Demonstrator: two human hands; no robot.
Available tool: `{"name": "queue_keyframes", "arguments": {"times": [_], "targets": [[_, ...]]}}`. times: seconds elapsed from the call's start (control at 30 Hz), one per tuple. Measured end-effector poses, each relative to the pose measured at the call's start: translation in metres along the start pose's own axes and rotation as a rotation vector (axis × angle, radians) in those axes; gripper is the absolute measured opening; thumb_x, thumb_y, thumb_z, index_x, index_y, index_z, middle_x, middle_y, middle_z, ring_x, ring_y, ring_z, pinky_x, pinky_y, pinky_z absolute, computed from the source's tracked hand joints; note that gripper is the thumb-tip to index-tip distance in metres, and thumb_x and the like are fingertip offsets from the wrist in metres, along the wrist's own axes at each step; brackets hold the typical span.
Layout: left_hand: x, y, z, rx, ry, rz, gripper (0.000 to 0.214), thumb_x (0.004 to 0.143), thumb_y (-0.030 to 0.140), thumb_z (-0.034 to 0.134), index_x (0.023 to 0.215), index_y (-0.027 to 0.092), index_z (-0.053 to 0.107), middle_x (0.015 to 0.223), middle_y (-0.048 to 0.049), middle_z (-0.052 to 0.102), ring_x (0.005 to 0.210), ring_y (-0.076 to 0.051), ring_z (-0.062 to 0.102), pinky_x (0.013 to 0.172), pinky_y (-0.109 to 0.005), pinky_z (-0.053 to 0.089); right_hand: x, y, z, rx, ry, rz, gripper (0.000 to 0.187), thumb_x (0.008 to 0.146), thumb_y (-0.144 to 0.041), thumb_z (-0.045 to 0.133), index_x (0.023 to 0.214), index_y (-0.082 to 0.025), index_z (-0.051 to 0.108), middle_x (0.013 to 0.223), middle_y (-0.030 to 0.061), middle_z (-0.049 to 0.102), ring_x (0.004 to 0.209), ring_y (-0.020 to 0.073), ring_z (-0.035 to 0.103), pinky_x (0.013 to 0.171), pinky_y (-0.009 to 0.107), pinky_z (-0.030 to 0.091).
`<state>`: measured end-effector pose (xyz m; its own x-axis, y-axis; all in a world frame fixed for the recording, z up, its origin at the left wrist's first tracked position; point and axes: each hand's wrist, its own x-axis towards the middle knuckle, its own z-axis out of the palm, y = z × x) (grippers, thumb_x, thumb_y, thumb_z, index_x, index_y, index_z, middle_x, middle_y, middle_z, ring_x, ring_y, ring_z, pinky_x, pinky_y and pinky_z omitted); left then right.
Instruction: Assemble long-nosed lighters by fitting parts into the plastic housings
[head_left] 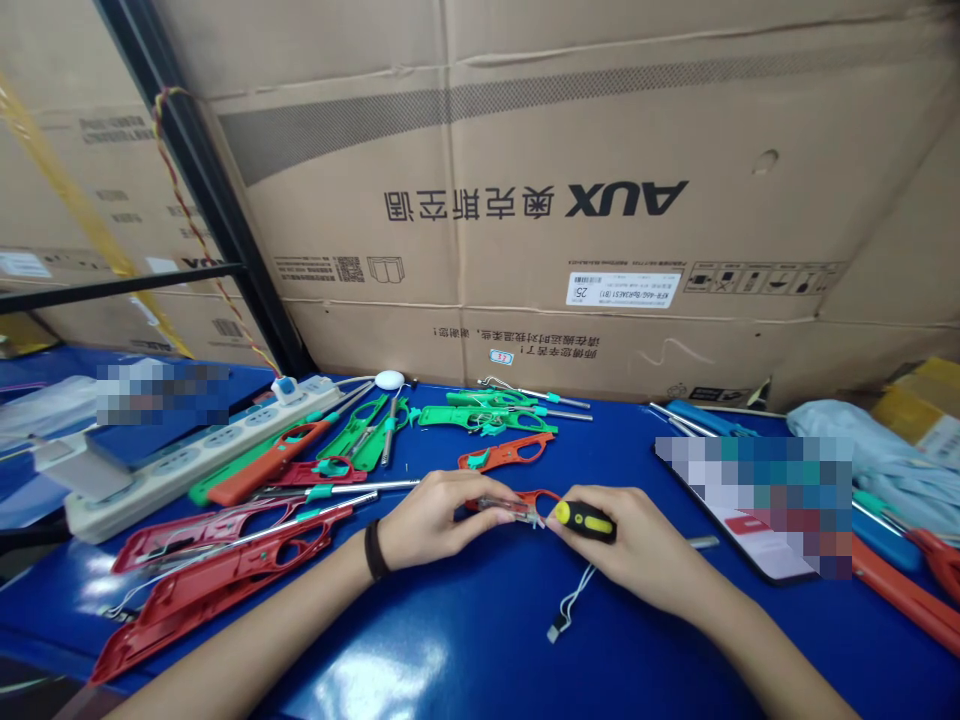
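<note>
My left hand [439,512], with a dark band at its wrist, pinches a small clear and reddish plastic part [517,510]. My right hand [641,545] is closed around a short yellow and black screwdriver [589,521], its handle pointing right. The two hands nearly meet at the small part, and the screwdriver's tip is hidden by my fingers. Just behind them lies an orange-red shell piece with a finger loop [546,497]. White wires with a small dark block [556,628] hang below my right hand onto the blue tabletop [450,640].
Red shell halves [217,580] with metal tubes lie at left, beside a white power strip [187,460]. Green shells [480,415] and an orange shell [517,452] lie behind. A phone [750,520] rests at right. A large cardboard box [525,100] stands behind the table.
</note>
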<state>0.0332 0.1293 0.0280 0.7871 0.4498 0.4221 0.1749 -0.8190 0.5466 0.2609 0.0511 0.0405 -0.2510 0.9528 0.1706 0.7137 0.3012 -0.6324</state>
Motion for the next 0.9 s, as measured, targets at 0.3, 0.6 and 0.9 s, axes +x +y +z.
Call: {"name": "queue_keyframes", "arguments": {"times": [0.3, 0.6, 0.9], "targets": [[0.0003, 0.0001, -0.0004, -0.002, -0.019, -0.003, 0.021, 0.092, 0.026, 0.054, 0.109, 0.019, 0.064, 0.104, -0.0040, 0.070, 0.092, -0.014, 0.066, 0.083, -0.025, 0.051, 0.0011, -0.0007, -0.0009, 0.007, -0.004, 0.004, 0.018, 0.086, -0.030, 0.053, 0.076, -0.019, 0.063, 0.067, -0.0009, 0.063, 0.060, 0.0135, 0.052, 0.055, 0.022, 0.037], [0.0003, 0.0005, -0.0003, 0.000, -0.014, 0.005, 0.022, 0.093, 0.027, 0.053, 0.109, 0.018, 0.064, 0.103, -0.0052, 0.070, 0.091, -0.015, 0.067, 0.082, -0.026, 0.052, 0.0003, -0.0002, -0.0007, 0.001, -0.004, 0.003, 0.017, 0.085, -0.028, 0.054, 0.074, -0.019, 0.062, 0.066, -0.0008, 0.063, 0.060, 0.0134, 0.054, 0.055, 0.022, 0.036], [0.0001, 0.0005, -0.0009, -0.002, -0.022, 0.007, 0.022, 0.093, 0.028, 0.052, 0.109, 0.018, 0.064, 0.103, -0.0052, 0.070, 0.092, -0.015, 0.066, 0.083, -0.025, 0.051, 0.0000, -0.0008, -0.0016, -0.011, -0.003, 0.003, 0.017, 0.085, -0.029, 0.054, 0.074, -0.019, 0.063, 0.066, -0.0010, 0.064, 0.059, 0.0135, 0.054, 0.055, 0.021, 0.037]]}}
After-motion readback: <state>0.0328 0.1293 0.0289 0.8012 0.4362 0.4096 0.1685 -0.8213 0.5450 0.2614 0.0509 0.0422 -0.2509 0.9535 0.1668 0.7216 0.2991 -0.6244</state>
